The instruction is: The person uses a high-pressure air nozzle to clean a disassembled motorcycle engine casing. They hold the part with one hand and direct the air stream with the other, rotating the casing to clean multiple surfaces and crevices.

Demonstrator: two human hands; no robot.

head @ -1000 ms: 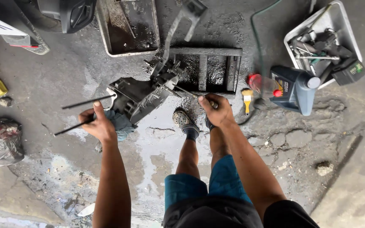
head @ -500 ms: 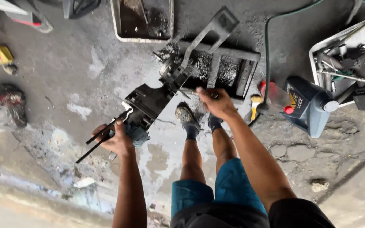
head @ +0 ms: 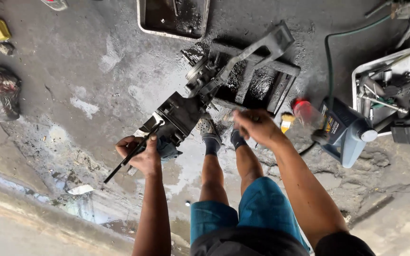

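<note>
- The left hand (head: 141, 154) is closed around a thin black rod (head: 131, 154).
- The right hand (head: 255, 125) is curled shut, but what it holds is blurred and cannot be told.
- Both arms are stretched forward and down.
- The greasy black engine part (head: 179, 116) is set on the wet floor (head: 72, 95), just beside the left hand.

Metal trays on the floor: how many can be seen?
2. One dark oily tray lies at the top centre; one light tray holding tools sits at the right edge. Others may lie outside the view.
</note>
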